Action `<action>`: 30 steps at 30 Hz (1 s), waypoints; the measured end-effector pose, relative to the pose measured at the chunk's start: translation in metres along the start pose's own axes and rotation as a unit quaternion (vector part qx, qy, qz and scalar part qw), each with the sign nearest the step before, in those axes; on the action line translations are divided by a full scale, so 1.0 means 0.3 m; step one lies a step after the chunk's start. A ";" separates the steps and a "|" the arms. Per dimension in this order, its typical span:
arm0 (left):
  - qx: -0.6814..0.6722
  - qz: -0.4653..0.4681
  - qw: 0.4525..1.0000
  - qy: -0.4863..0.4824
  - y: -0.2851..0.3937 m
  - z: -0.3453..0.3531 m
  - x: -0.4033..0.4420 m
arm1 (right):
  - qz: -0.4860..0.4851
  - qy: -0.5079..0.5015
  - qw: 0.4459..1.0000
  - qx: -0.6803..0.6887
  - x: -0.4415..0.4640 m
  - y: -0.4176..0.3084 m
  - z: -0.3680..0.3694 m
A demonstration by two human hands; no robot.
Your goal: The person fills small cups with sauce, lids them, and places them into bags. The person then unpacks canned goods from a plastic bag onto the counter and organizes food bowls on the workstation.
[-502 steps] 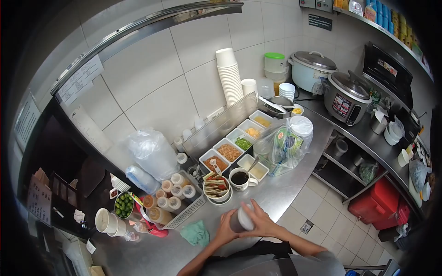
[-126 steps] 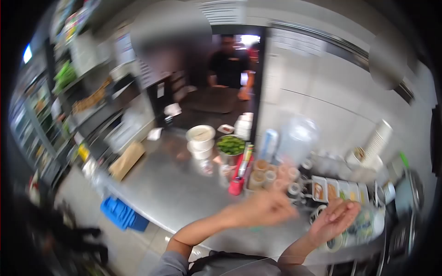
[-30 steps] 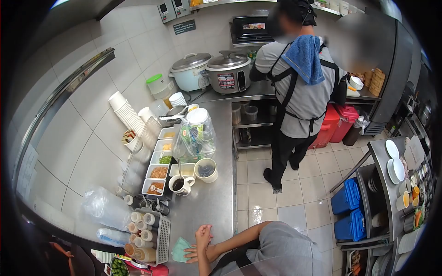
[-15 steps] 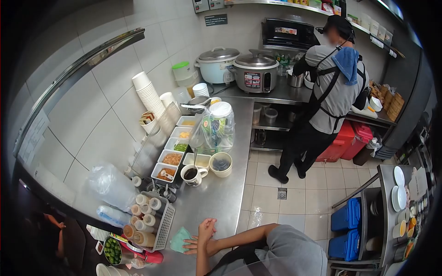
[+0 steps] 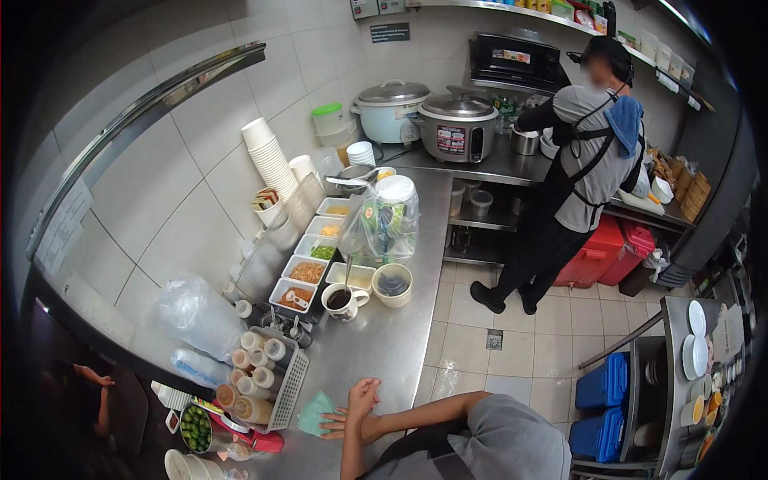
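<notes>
My right hand (image 5: 336, 424) lies flat on the steel counter, fingers spread, with the fingertips at the edge of a crumpled green cloth (image 5: 318, 411). Crossing over my right wrist is my left forearm. My left hand (image 5: 364, 394) is raised just above, its fingers curled in with nothing visible in them. Farther along the counter stand a mug (image 5: 342, 302) of dark liquid with a spoon in it and a pale tub (image 5: 392, 286). A white basket (image 5: 290, 392) of squeeze bottles is left of the cloth.
Topping trays (image 5: 306, 270) line the wall side, beside a plastic bag (image 5: 384, 228) with containers. Two rice cookers (image 5: 458, 128) stand at the back. A co-worker (image 5: 596, 152) stands at the far counter. Blue bins (image 5: 602, 380) sit under the right-hand rack. A bowl of green limes (image 5: 196, 428) is lower left.
The view has shifted slightly, so the counter items and co-worker appear a little farther right. My hands and the cloth keep nearly the same positions.
</notes>
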State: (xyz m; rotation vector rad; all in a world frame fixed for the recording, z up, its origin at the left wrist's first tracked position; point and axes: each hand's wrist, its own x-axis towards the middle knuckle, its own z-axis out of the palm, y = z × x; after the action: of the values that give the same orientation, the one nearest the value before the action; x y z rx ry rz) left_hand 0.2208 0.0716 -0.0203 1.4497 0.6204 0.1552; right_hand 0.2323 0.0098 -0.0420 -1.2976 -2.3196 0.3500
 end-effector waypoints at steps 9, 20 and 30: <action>-0.008 -0.001 1.000 -0.003 -0.003 0.001 0.007 | -0.009 0.028 1.000 -0.005 0.010 0.014 0.025; 0.015 0.010 1.000 0.007 -0.013 -0.010 0.015 | 0.018 -0.030 0.999 -0.014 0.020 0.001 -0.022; 0.019 0.150 0.985 0.084 0.054 -0.093 -0.178 | 0.015 0.164 0.986 -0.021 0.015 0.039 -0.028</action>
State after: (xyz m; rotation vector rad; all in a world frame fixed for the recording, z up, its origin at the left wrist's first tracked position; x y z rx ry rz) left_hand 0.1671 0.0738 0.0114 1.5724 0.5395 0.5098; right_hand 0.2430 0.0196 -0.0386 -1.3026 -2.0422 0.0881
